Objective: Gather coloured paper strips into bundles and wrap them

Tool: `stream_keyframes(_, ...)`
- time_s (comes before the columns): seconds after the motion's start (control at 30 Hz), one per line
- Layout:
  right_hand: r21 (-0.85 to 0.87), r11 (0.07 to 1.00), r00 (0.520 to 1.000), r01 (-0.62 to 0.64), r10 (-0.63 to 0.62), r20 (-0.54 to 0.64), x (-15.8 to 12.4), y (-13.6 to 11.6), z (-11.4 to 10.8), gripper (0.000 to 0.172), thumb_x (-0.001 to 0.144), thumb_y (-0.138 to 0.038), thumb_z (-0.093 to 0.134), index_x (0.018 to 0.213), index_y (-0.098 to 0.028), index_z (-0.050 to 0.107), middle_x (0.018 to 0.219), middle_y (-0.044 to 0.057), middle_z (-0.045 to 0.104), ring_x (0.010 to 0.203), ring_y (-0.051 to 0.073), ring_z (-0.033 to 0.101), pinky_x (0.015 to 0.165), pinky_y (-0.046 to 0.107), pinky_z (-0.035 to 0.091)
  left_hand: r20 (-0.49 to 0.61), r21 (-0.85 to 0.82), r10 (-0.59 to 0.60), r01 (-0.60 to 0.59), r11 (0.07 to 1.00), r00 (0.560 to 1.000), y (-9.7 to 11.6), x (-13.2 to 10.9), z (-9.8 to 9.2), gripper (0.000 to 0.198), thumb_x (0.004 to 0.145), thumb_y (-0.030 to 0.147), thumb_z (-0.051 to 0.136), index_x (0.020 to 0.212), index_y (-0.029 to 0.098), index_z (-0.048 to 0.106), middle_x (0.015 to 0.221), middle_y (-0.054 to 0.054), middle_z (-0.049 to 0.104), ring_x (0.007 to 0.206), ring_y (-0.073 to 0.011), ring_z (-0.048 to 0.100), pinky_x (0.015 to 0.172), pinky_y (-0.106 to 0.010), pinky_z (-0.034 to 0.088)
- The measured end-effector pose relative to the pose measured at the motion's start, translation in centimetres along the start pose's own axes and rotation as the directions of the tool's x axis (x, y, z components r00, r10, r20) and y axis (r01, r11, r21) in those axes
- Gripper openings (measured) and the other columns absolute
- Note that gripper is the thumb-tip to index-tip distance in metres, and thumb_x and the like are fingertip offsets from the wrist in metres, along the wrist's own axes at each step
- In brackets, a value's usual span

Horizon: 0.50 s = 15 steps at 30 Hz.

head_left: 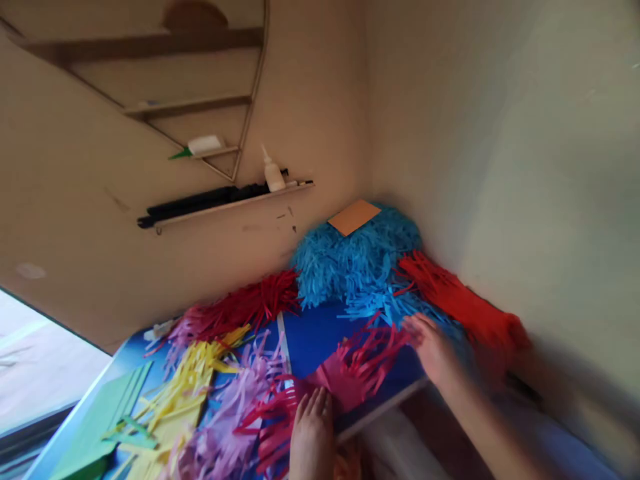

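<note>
A dark-pink paper strip (345, 383) with fringed ends lies near the front edge of the blue table. My left hand (314, 427) rests flat on its left part, fingers stretched out and pressing the paper down. At the strip's right end, my right hand (431, 347) is at the tips of the fringe, its fingers loosely bent and slightly blurred. Whether they touch the strands is hard to see. Left of my left hand lie lilac fringed paper (235, 413), yellow fringed paper (187, 380) and green paper sheets (103, 413).
Blue fringed paper (345, 263) is heaped in the corner, with an orange card (354, 217) on top. Red fringed bundles (460, 293) and a dark-red one (255, 300) flank it. A wall shelf (240, 203) carries a white bottle (273, 175) and black objects.
</note>
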State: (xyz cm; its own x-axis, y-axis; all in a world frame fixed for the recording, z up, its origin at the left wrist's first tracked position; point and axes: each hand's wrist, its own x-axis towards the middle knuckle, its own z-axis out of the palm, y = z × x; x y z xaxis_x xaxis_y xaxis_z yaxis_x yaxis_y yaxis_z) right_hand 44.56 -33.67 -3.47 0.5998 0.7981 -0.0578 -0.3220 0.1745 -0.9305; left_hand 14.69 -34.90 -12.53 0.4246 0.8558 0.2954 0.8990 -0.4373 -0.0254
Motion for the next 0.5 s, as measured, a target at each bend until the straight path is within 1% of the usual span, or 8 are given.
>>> stream_keyframes(0.07,-0.304,0.905,0.954,0.296,-0.293,0.058,-1.9,0.2,-1.5,0.041,0.085,-0.041,0.061,0.120,-0.020,0.054,0.120,0.014,0.064,0.121,0.030,0.055,0.104,0.052,0.040,0.071,-0.042,-0.016,0.019,0.999,0.997,1.0,0.2,-0.1,0.055,0.076,0.002,0.048,0.123,0.025,0.066,0.134,-0.004,0.063,0.125,-0.0207,0.058,0.106,-0.036,0.044)
stream_keyframes(0.1,-0.426,0.770,0.880,0.475,-0.404,0.251,-3.2,0.6,-1.5,0.044,0.085,-0.040,0.062,0.123,-0.020,0.053,0.125,0.015,0.062,0.124,0.031,0.053,0.107,0.053,0.036,0.088,-0.067,-0.030,0.036,0.997,0.996,1.3,0.3,-0.4,0.053,0.078,0.003,0.047,0.123,0.025,0.066,0.134,-0.005,0.063,0.126,-0.0218,0.058,0.106,-0.039,0.044)
stream_keyframes(0.13,-0.463,0.603,0.752,0.650,-0.422,0.507,-4.6,1.3,-1.0,0.044,0.085,-0.038,0.063,0.124,-0.021,0.055,0.126,0.015,0.062,0.123,0.030,0.053,0.110,0.053,0.032,0.097,-0.098,-0.039,0.048,0.994,0.995,1.5,0.5,-0.9,0.051,0.081,0.004,0.047,0.123,0.025,0.066,0.134,-0.005,0.063,0.125,-0.0225,0.058,0.107,-0.042,0.044)
stream_keyframes(0.2,-0.338,0.419,0.441,0.843,-0.176,0.880,-6.8,2.9,0.6,0.049,0.081,-0.033,0.066,0.127,-0.022,0.055,0.131,0.012,0.061,0.123,0.029,0.054,0.114,0.053,0.024,0.099,-0.172,-0.036,0.053,0.984,0.994,1.5,0.6,-2.0,0.046,0.084,0.007,0.046,0.121,0.026,0.067,0.131,-0.005,0.066,0.123,-0.0233,0.060,0.109,-0.046,0.041)
stream_keyframes(0.23,-0.298,0.393,0.348,0.870,-0.060,0.936,-7.3,3.7,1.6,0.045,0.081,-0.029,0.065,0.124,-0.021,0.057,0.127,0.011,0.064,0.119,0.028,0.056,0.113,0.050,0.025,0.098,-0.211,-0.020,0.041,0.977,0.995,1.3,0.5,-2.6,0.044,0.085,0.008,0.047,0.119,0.027,0.068,0.129,-0.005,0.067,0.122,-0.0235,0.061,0.110,-0.047,0.040)
stream_keyframes(0.27,-0.295,0.384,0.307,0.875,0.031,0.951,-7.4,4.4,2.4,0.038,0.081,-0.024,0.062,0.119,-0.021,0.060,0.121,0.009,0.067,0.113,0.025,0.060,0.110,0.047,0.028,0.097,-0.251,0.005,0.020,0.968,0.995,0.8,0.4,-3.2,0.043,0.085,0.009,0.049,0.117,0.028,0.069,0.125,-0.004,0.069,0.119,-0.0234,0.063,0.109,-0.047,0.041)
stream_keyframes(0.37,-0.411,0.364,0.391,0.835,0.132,0.911,-6.1,5.4,4.1,0.016,0.088,-0.015,0.054,0.096,-0.020,0.067,0.094,0.003,0.074,0.091,0.018,0.065,0.094,0.037,0.036,0.061,-0.355,0.059,-0.034,0.934,0.996,-1.1,-0.2,-4.6,0.035,0.086,0.014,0.051,0.106,0.031,0.073,0.112,-0.002,0.076,0.109,-0.0224,0.069,0.100,-0.042,0.049)
stream_keyframes(0.5,-0.536,0.338,0.521,0.774,0.142,0.841,-4.2,5.3,4.9,0.014,0.092,-0.018,0.056,0.091,-0.021,0.069,0.088,0.001,0.075,0.084,0.016,0.066,0.084,0.031,0.035,0.040,-0.432,-0.094,0.102,0.896,0.995,-2.7,-0.3,-5.7,0.023,0.090,0.027,0.053,0.094,0.027,0.076,0.096,-0.003,0.079,0.091,-0.0202,0.073,0.083,-0.033,0.056)
